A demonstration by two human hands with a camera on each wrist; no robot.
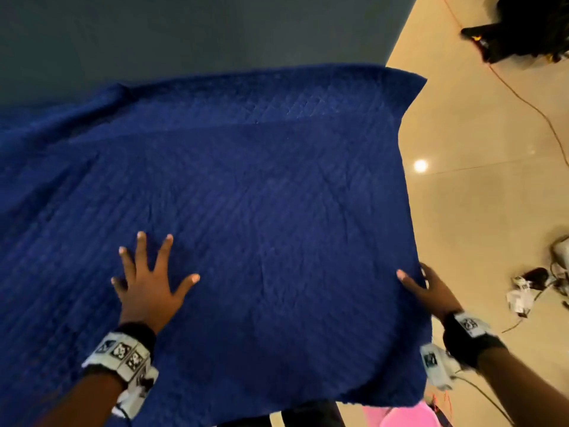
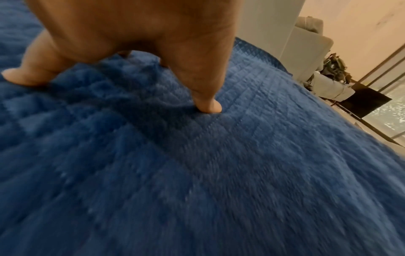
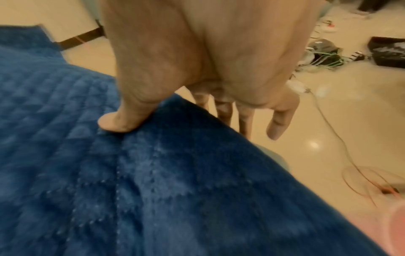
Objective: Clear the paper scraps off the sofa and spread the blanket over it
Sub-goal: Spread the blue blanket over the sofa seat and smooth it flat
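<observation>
Pressing blanket [image 1: 261, 195] flat, left hand [image 1: 147, 285]; right hand [image 1: 431, 291] perhaps at its edge.

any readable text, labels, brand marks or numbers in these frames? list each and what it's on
No readable words or numbers in any view.
Left wrist band: black-and-white square marker patterns, no letters.
Right wrist band: one such marker, blurred, no letters.
Blanket: plain blue quilted fabric, no tag or logo showing.
Floor clutter: white scraps and cables, too small and blurred to tell whether they carry print.
</observation>
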